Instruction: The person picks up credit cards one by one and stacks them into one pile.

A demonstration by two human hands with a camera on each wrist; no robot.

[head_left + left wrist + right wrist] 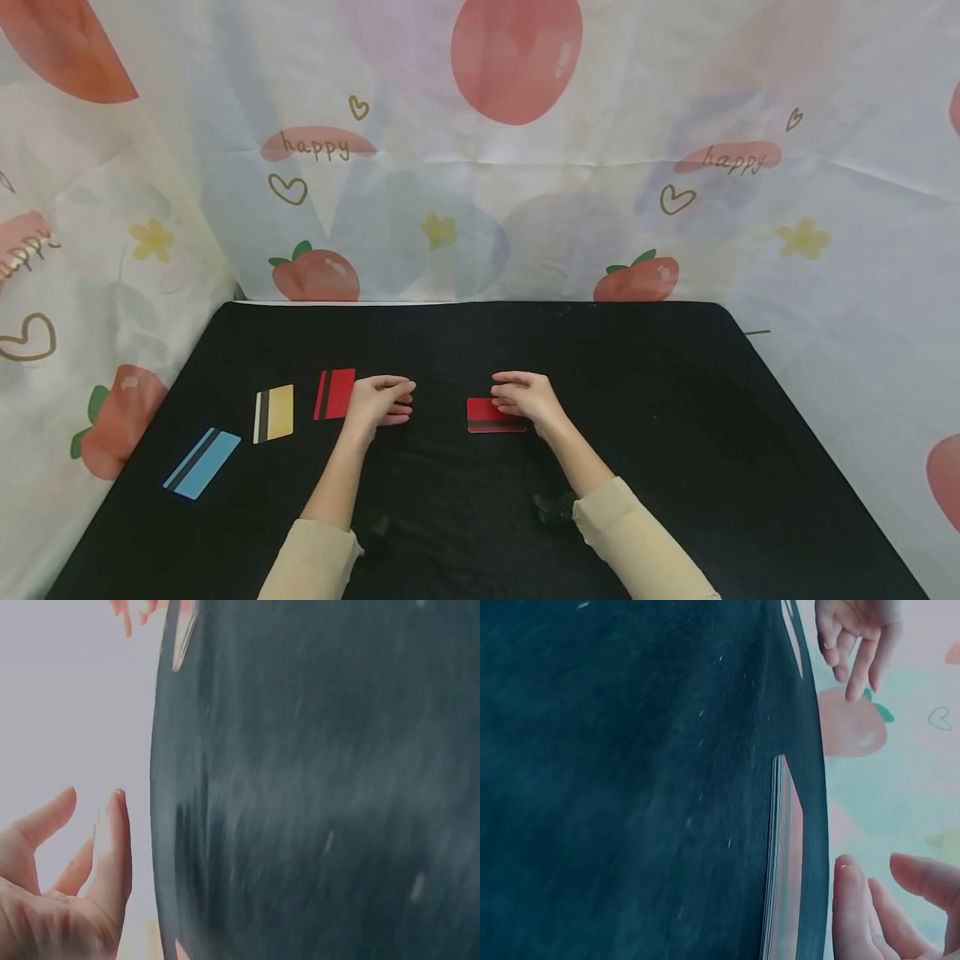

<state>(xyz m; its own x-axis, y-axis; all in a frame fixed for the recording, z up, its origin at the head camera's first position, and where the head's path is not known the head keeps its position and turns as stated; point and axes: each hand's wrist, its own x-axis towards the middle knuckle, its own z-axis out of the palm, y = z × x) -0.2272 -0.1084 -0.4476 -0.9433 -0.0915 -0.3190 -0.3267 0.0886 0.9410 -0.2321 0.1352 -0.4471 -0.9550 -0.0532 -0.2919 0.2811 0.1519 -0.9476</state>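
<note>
Hovering with an empty, loosely parted right hand [531, 400] over the red-topped stack [480, 410] on the black table [675, 417]; holding nothing in the relaxed left hand [375, 402], beside the red card [335, 393]. Probably between deals; next needing a pinch at the stack, lying crosswise with long axis left-to-right, dark stripe [495, 426] along the near edge.

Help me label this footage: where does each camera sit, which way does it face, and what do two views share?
Head: on the head, facing forward and down at the black table and patterned backdrop; left hand, right hand, forearms and sleeves show.
Left wrist: on that wrist, looking across the table past its edge; left fingers lower left.
Right wrist: on that wrist, looking along the table past a red card stack; right fingers lower right, left hand upper right.
Head and right wrist share the stack and both hands.
</note>
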